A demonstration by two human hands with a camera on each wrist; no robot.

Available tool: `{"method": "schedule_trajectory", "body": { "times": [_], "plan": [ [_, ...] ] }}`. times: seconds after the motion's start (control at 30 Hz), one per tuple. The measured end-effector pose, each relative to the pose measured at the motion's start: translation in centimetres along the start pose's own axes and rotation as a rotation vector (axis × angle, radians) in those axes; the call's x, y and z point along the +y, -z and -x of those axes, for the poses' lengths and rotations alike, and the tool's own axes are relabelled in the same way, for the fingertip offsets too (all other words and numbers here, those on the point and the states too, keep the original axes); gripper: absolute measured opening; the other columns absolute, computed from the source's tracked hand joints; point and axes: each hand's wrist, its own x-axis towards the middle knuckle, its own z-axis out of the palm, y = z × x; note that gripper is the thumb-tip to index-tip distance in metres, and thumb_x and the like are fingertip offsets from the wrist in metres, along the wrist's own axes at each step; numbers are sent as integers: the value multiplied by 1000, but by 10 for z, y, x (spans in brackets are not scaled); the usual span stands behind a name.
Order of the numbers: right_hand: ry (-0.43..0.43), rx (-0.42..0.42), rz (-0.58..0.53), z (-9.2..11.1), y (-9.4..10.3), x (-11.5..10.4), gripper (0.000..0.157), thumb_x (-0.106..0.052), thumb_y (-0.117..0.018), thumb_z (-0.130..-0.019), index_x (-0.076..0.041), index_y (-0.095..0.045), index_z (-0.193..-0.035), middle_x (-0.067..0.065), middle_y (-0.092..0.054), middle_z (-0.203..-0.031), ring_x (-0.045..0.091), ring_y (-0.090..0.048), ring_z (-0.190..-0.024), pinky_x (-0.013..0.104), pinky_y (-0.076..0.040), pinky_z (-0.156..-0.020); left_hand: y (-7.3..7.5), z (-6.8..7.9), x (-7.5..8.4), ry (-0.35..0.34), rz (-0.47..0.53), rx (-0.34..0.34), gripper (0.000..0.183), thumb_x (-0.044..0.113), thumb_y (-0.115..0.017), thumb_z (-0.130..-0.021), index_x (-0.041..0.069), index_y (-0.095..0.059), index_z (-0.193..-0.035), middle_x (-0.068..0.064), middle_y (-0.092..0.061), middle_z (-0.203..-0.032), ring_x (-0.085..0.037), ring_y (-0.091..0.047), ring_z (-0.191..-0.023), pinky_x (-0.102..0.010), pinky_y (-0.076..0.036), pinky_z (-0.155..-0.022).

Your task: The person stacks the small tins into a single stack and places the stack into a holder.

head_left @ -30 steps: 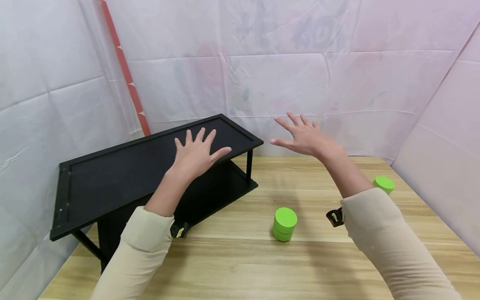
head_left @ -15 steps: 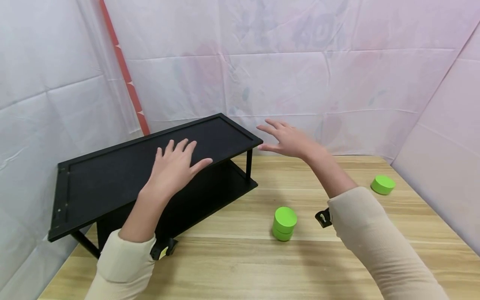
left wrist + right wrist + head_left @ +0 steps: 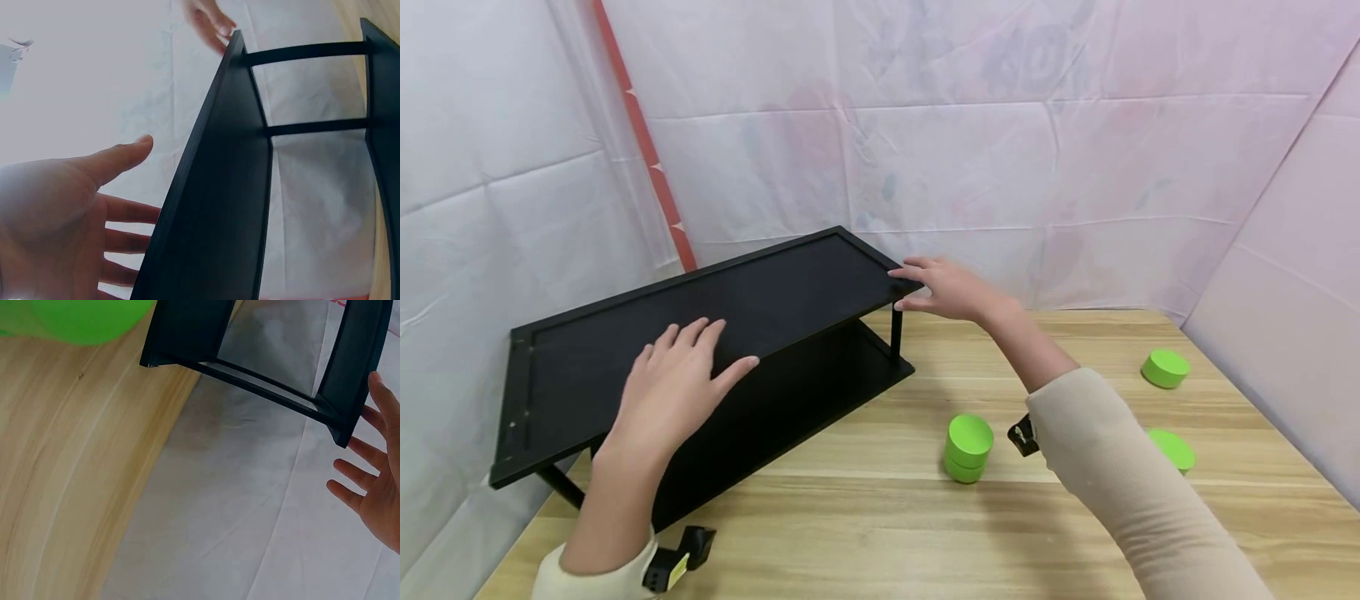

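A black two-tier shelf (image 3: 760,292) stands slantwise on the wooden table's left side, its upper board over a lower one. My left hand (image 3: 670,387) hovers by the front edge of the upper board; its fingers are stretched out and the thumb is apart. In the left wrist view, the same hand (image 3: 69,219) has its fingers passing behind the board's edge. At the board's right corner, my right hand (image 3: 951,287) has its fingertips right at the rim. The right wrist view shows these fingers (image 3: 353,472) spread loosely beside the shelf's corner.
Two stacked green round blocks (image 3: 967,450) stand on the wooden table (image 3: 865,525) right of the shelf. Another green disc (image 3: 1165,368) lies farther right, and one more (image 3: 1172,450) is partly hidden by my right sleeve. White sheeting (image 3: 955,167) encloses the back and sides.
My left hand has moved left and toward me along the shelf's front edge. My right hand has come left and down to the upper board's right corner, uncovering green discs.
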Motion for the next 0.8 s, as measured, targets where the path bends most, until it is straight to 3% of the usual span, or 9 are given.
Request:
{"method": "schedule_trajectory", "body": {
  "times": [0.17,0.27,0.47,0.63,0.8],
  "plan": [
    [25,-6,-4,-3,-6,-2,53,-41,-56,-91,-14,-47,-135,15,-33,-142,36,-29,-128,48,-27,-103,0,17,-20,64,-14,38,80,56,-49,-88,-6,-35,-136,-33,-30,-135,-54,-21,-121,-66,-15,-98],
    [39,1,-13,-6,-9,-3,50,-39,-55,-92,-13,-49,-134,14,-35,-141,33,-31,-128,46,-28,-103,-1,26,-35,131,-27,12,89,63,-48,-84,-6,-33,-137,-35,-27,-135,-56,-18,-121,-67,-13,-97],
    [55,49,-44,-10,-13,-6,43,-33,-57,-92,-10,-53,-128,15,-41,-136,31,-36,-124,43,-31,-102,-4,45,-62,240,-47,-28,104,79,-34,-76,-8,-33,-134,-37,-26,-131,-57,-18,-116,-71,-14,-91],
    [62,68,-52,-12,-14,-8,40,-34,-58,-91,-8,-55,-122,13,-47,-129,29,-42,-120,41,-35,-99,-7,61,-78,305,-70,-6,99,76,-34,-80,-9,-33,-132,-37,-26,-129,-59,-17,-114,-71,-11,-92],
    [57,81,-84,-12,-14,-7,36,-30,-60,-91,-6,-55,-117,10,-52,-120,28,-47,-112,40,-40,-92,-11,69,-83,334,-82,15,94,73,-34,-83,-7,-33,-133,-37,-25,-130,-60,-13,-116,-70,-7,-92]
  ]
}}
